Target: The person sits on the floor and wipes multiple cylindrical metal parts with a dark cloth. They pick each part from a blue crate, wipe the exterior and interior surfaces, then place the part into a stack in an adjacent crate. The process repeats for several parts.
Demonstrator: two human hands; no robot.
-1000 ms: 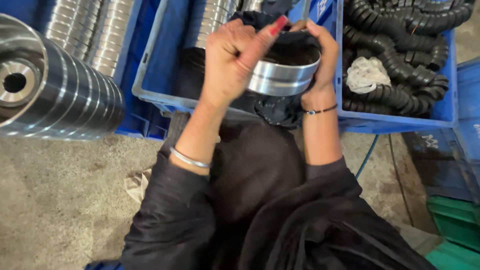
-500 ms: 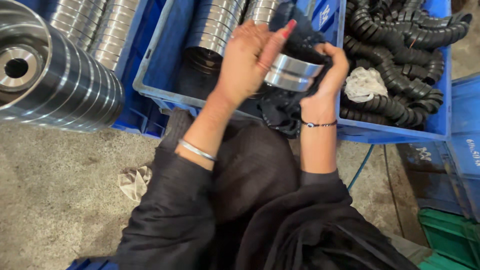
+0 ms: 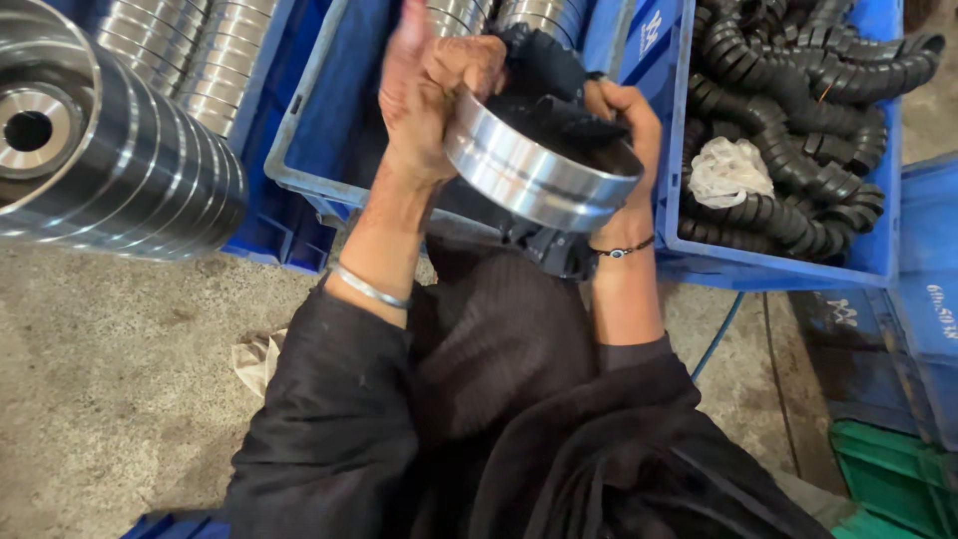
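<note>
Above the person's lap, in front of a row of blue crates, both hands hold one shiny metal ring (image 3: 539,175) tilted toward the camera, with a black rubber part (image 3: 559,110) seated inside it. The left hand (image 3: 424,85) wraps its fingers over the ring's near rim, gripping it; the right hand (image 3: 629,125) closes around the far rim and the black part. Three blue crates show. The middle crate (image 3: 329,110) holds two stacks of metal rings (image 3: 489,15) at its far end, only partly in view. The right crate (image 3: 768,265) is full of black ribbed rubber sleeves (image 3: 798,110), too many and too tangled to count, with one crumpled white cloth (image 3: 731,170) lying on them. The left crate (image 3: 269,245) carries two more rows of rings (image 3: 180,45). One large stack of metal discs (image 3: 110,160) lies on its side at the left edge. A green crate (image 3: 888,469) sits at the lower right on the concrete floor (image 3: 110,399). Compared with half a second earlier, the ring sits lower and nearer the camera, tipped so its open face shows more.
</note>
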